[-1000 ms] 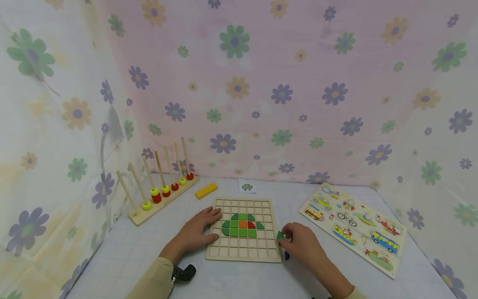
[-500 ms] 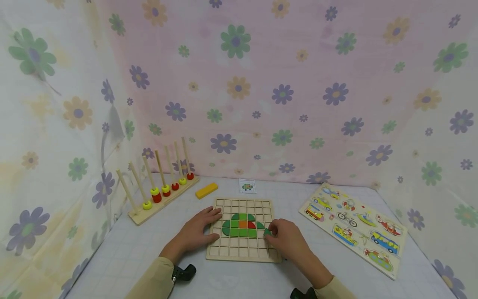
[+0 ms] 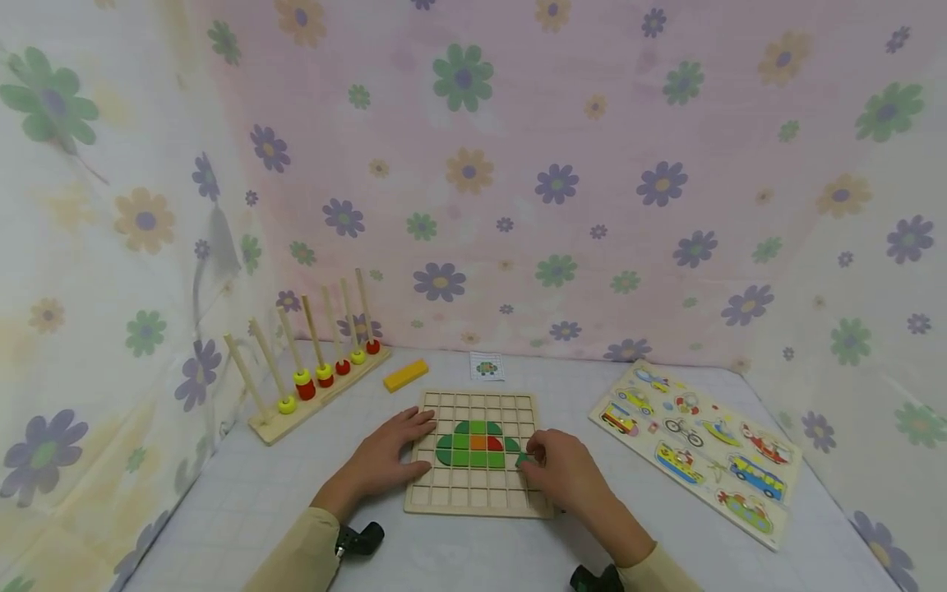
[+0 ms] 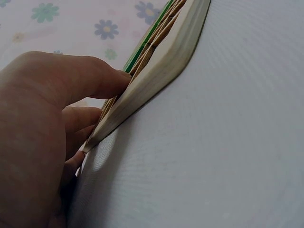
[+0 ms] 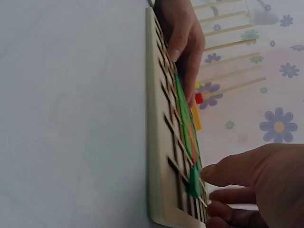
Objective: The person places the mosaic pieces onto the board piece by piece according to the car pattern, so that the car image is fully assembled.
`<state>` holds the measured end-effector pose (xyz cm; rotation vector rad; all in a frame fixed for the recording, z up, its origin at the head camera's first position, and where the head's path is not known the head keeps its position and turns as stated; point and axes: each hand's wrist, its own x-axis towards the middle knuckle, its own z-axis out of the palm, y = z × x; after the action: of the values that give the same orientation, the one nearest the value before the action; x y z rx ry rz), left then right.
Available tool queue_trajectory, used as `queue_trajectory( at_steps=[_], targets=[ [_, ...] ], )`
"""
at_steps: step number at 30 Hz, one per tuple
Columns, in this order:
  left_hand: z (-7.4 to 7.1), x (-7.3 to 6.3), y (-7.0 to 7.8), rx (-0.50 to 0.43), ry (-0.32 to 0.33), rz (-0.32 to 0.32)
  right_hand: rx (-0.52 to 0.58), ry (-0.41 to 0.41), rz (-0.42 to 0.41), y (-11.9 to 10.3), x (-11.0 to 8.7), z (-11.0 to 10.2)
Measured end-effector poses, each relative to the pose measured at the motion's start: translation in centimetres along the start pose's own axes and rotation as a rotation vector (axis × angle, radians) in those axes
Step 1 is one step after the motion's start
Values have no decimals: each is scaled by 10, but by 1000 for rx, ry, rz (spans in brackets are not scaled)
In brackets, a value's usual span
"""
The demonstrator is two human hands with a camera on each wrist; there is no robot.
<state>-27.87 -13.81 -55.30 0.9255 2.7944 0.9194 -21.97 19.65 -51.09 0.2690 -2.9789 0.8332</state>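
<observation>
A wooden grid board (image 3: 481, 511) lies on the table, with a turtle-like pattern of green, orange and red tiles (image 3: 468, 457) in its cells. My left hand (image 3: 381, 456) rests on the board's left edge with fingers spread. In the left wrist view the thumb (image 4: 107, 80) touches the rim. Over the board's right columns, my right hand (image 3: 570, 477) pinches a small green tile (image 3: 521, 460) between thumb and fingers. The right wrist view shows this green tile (image 5: 194, 181) standing tilted at the grid strips; whether it sits in a cell I cannot tell.
A picture card (image 3: 487, 367) lies behind the board, with a yellow block (image 3: 405, 376) to its left. At the left stands a peg rack (image 3: 325, 395) with red and yellow beads. A vehicle puzzle board (image 3: 699, 452) lies at the right. Flowered cloth encloses the back and sides.
My right hand has carried the green tile leftward from beside the board to its right-hand cells. The left hand has stayed in place. The head view has shifted slightly.
</observation>
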Motion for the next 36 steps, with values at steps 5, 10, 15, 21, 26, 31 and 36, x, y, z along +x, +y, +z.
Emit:
queue_trajectory(
  at_steps=[5,10,15,21,26,31,36],
  targets=[
    [0,0,0,-5,2,-4,-44,-35,-136,3,2,-4],
    [-1,0,2,-11,-2,-9,-66,-78,-170,4,3,-4],
    [-1,0,3,-8,1,-11,-62,-83,-162,3,4,-3],
    [-1,-1,2,5,10,0,-81,-55,-172,3,5,2],
    [-1,-1,1,10,-1,6,-100,-46,-171,1,6,7],
    [-1,0,-1,12,1,11,-107,-33,-187,-2,9,9],
    [-1,0,-2,13,-1,15,-114,-15,-198,-4,9,10]
  ],
)
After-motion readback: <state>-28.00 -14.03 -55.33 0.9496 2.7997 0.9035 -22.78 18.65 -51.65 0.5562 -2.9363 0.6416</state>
